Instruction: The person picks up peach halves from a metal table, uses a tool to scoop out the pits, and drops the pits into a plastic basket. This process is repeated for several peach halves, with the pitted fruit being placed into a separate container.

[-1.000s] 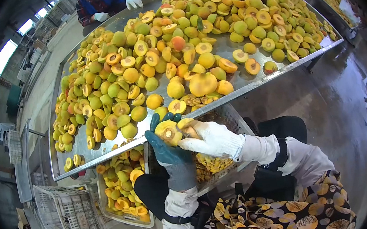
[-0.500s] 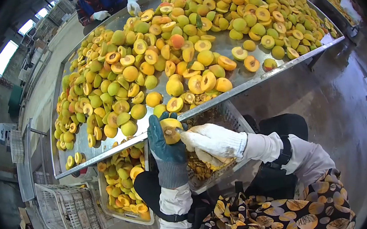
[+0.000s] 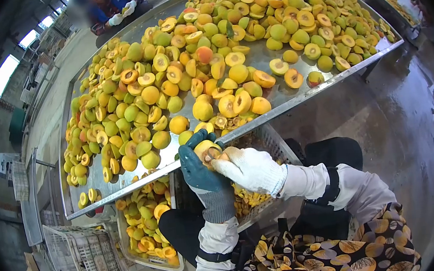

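Note:
My left hand (image 3: 199, 170), in a dark green coated glove with a grey cuff, is wrapped round a halved yellow fruit (image 3: 207, 150) at the table's front edge. The cut side with its brown centre faces up. My right hand (image 3: 249, 169), in a white knit glove, is closed against that cut face. Whatever its fingers grip is too hidden to tell. Many whole and halved yellow-green fruits (image 3: 150, 95) lie heaped on the metal table (image 3: 297, 95) just beyond both hands.
Below the table edge stand a crate of fruit halves (image 3: 180, 261) and, under my hands, another crate (image 3: 285, 152) with yellow-brown pieces. Empty-looking stacked crates (image 3: 90, 260) are at the left. A co-worker (image 3: 113, 6) in white gloves is across the table.
My left hand has tilted and turned slightly right with the fruit, and my right fingers now cover more of its centre. The co-worker's hands have come together. The view has shifted slightly.

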{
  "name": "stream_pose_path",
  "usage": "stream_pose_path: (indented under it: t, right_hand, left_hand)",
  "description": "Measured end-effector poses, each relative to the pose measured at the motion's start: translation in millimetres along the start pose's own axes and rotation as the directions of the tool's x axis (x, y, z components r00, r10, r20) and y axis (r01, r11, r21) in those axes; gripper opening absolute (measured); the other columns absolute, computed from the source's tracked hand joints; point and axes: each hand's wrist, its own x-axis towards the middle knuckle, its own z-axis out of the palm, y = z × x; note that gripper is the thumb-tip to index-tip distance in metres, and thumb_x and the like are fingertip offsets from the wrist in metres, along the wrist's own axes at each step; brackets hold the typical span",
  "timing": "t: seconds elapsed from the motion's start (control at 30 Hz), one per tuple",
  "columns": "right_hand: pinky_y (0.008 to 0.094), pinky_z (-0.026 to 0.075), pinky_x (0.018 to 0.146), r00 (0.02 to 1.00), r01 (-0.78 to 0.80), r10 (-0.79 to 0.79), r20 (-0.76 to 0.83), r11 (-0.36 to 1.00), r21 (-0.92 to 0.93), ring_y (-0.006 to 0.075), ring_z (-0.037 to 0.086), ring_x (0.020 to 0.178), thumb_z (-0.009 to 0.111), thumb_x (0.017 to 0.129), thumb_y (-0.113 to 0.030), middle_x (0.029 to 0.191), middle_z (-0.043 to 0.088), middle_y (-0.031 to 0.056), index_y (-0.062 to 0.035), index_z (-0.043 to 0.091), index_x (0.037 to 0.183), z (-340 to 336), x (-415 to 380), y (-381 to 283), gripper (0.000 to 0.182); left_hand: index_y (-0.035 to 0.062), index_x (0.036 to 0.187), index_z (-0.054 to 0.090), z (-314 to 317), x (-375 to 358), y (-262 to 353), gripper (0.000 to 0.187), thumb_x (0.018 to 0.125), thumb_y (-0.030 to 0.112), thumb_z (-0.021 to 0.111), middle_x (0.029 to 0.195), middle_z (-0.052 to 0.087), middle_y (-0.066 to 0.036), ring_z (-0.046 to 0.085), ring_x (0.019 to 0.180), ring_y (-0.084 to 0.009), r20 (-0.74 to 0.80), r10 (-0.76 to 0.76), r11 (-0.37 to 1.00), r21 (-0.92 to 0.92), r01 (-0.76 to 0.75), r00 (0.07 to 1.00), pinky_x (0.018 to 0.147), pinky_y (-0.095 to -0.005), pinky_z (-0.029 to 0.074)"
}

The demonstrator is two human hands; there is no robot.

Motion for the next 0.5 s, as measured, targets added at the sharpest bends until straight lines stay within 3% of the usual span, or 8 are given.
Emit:
stream_pose_path:
  t: [0.07, 0.1, 0.2, 0.4, 0.47, 0.5]
  right_hand:
    - [0.0452, 0.056, 0.06, 1.0, 0.002, -0.002, -0.006, 1.0, 0.016, 0.0369, 0.068, 0.076, 0.047, 0.101, -0.028, 0.094, 0.064, 0.0193, -0.0181, 0.059, 0.122, -0.7, -1.3, -0.7, 0.026]
    - [0.0452, 0.056, 0.061, 1.0, 0.01, -0.01, -0.019, 1.0, 0.004, 0.037, 0.068, 0.076, 0.048, 0.1, -0.027, 0.095, 0.064, 0.0193, -0.0181, 0.059, 0.121, -3.7, -1.2, -2.2, 0.025]
    - [0.0449, 0.056, 0.06, 0.998, 0.009, -0.008, -0.055, 1.0, 0.022, 0.0364, 0.068, 0.076, 0.05, 0.098, -0.024, 0.097, 0.063, 0.0195, -0.0169, 0.059, 0.121, -6.4, -2.2, -4.5, 0.025]
    - [0.0454, 0.055, 0.058, 0.991, 0.073, -0.084, -0.107, 0.992, -0.1, 0.036, 0.068, 0.075, 0.051, 0.097, -0.021, 0.092, 0.063, 0.0196, -0.0151, 0.058, 0.121, -7.6, -0.9, 1.4, 0.026]
    - [0.044, 0.054, 0.056, 0.994, 0.093, -0.091, -0.065, 0.995, 0.024, 0.0345, 0.068, 0.072, 0.048, 0.099, -0.022, 0.088, 0.063, 0.0199, -0.0128, 0.058, 0.119, -11.7, 2.3, 7.2, 0.024]
    - [0.0427, 0.054, 0.055, 0.992, 0.115, -0.11, -0.056, 0.989, 0.096, 0.033, 0.067, 0.069, 0.047, 0.1, -0.025, 0.085, 0.063, 0.0195, -0.0108, 0.059, 0.115, -14.3, 4.2, 10.2, 0.024]
  left_hand:
    - [-0.0031, 0.116, 0.059, 6.0, -1.9, 7.5, 0.047, 0.107, 0.04, 0.043, 0.109, 0.065, -0.014, 0.064, 0.097, -0.019, -0.058, -0.18, 0.955, -0.251, 0.16, 0.982, 0.088, -0.0312, 0.053]
    - [-0.0033, 0.113, 0.061, 14.9, -2.6, 18.1, 0.056, 0.107, 0.047, 0.037, 0.105, 0.065, -0.013, 0.063, 0.093, -0.0182, -0.069, -0.15, 0.975, -0.174, 0.136, 0.986, 0.087, -0.0306, 0.052]
    - [-0.0033, 0.114, 0.06, 15.5, -5.9, 22.3, 0.055, 0.107, 0.047, 0.037, 0.103, 0.064, -0.012, 0.062, 0.09, -0.0177, -0.08, -0.183, 0.976, -0.138, 0.171, 0.98, 0.085, -0.0304, 0.052]
    - [-0.0017, 0.116, 0.059, 22.1, -7.5, 11.1, 0.051, 0.107, 0.045, 0.04, 0.1, 0.063, -0.01, 0.06, 0.089, -0.0164, -0.089, -0.167, 0.947, -0.292, 0.135, 0.982, 0.082, -0.0296, 0.05]
    - [-0.0008, 0.116, 0.058, 27.7, -8.6, 17.2, 0.04, 0.106, 0.037, 0.047, 0.105, 0.063, -0.01, 0.059, 0.094, -0.0179, -0.08, -0.141, 0.958, -0.263, 0.115, 0.987, 0.086, -0.0308, 0.048]
    - [-0.0017, 0.115, 0.059, 31.4, -9.4, 22.4, 0.047, 0.107, 0.042, 0.044, 0.107, 0.064, -0.01, 0.059, 0.095, -0.0171, -0.076, -0.086, 0.991, -0.111, 0.077, 0.993, 0.086, -0.0305, 0.048]
